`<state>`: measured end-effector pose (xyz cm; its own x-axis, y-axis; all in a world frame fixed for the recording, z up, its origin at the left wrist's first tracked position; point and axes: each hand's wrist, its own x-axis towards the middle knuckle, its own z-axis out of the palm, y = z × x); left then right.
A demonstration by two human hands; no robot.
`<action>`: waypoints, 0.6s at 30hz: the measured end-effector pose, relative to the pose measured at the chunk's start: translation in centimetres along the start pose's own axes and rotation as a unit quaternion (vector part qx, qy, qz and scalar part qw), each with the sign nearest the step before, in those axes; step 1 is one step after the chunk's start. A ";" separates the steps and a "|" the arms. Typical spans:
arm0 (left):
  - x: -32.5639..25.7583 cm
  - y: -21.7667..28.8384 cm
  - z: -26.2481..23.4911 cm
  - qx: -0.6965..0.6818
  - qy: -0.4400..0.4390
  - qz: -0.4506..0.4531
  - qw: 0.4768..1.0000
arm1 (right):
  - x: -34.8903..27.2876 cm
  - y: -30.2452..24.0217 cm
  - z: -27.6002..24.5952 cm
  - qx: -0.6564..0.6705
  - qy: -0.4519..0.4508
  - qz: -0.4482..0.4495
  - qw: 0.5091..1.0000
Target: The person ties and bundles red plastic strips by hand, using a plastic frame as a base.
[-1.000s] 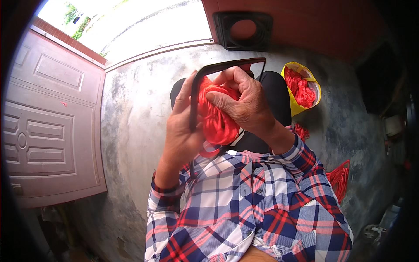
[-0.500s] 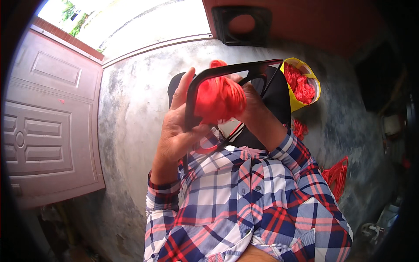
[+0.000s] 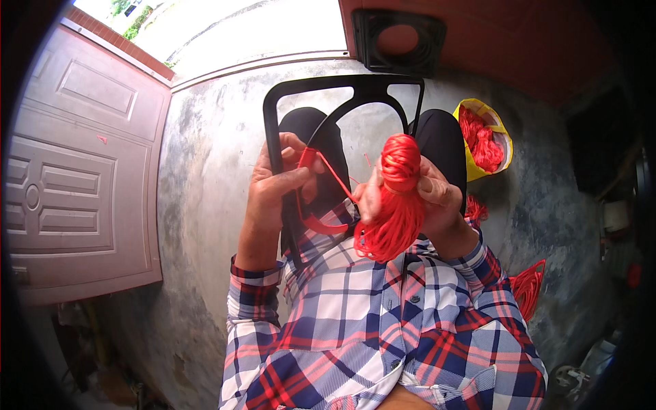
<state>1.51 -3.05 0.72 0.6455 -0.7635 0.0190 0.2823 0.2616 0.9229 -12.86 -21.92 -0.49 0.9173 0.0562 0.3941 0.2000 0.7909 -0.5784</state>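
Since a second ago, black plastic frame tilted up, left hand fingers clamped on its rail, right hand fisted round red cord hank pulled toward 3 o'clock, strand taut.

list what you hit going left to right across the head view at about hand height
pink panelled door → bare concrete floor → left hand gripping the black plastic frame → red cord bundle → right hand holding it → yellow bag of red cord
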 end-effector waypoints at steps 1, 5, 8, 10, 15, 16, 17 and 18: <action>0.0 -0.5 -0.7 -0.017 0.007 -0.009 1.000 | -0.9 0.0 -0.5 -0.010 0.103 -0.025 0.994; -0.5 -0.6 -0.8 -0.004 0.054 0.004 0.999 | -2.1 -1.5 -6.5 0.128 0.296 -0.058 0.945; -0.7 -0.7 -1.0 0.020 0.007 0.050 0.999 | -1.0 -1.5 -5.3 0.071 0.382 -0.016 0.921; -1.1 -0.8 -0.4 -0.026 -0.015 0.048 0.998 | 0.3 -1.8 -1.9 -0.002 0.251 0.027 0.968; -0.8 -0.9 4.1 -0.196 0.011 -0.064 0.978 | 3.7 -2.1 2.0 -0.265 0.204 0.087 0.938; -0.9 -0.9 5.1 -0.160 0.042 -0.053 0.985 | 4.6 -1.4 1.6 -0.363 0.230 0.077 0.900; -0.8 -1.1 5.6 -0.125 0.072 -0.042 0.989 | 5.3 -0.4 1.0 -0.350 0.224 -0.009 0.909; -0.9 -1.2 5.4 -0.127 0.070 -0.044 0.988 | 5.2 -0.7 0.8 -0.399 0.204 0.019 0.894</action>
<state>-3.21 -5.87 1.66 0.6981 -0.7047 -0.1271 0.4989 0.3514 0.7922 -8.49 -21.70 2.57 0.9452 -0.2825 0.1637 0.1979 0.0971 -0.9754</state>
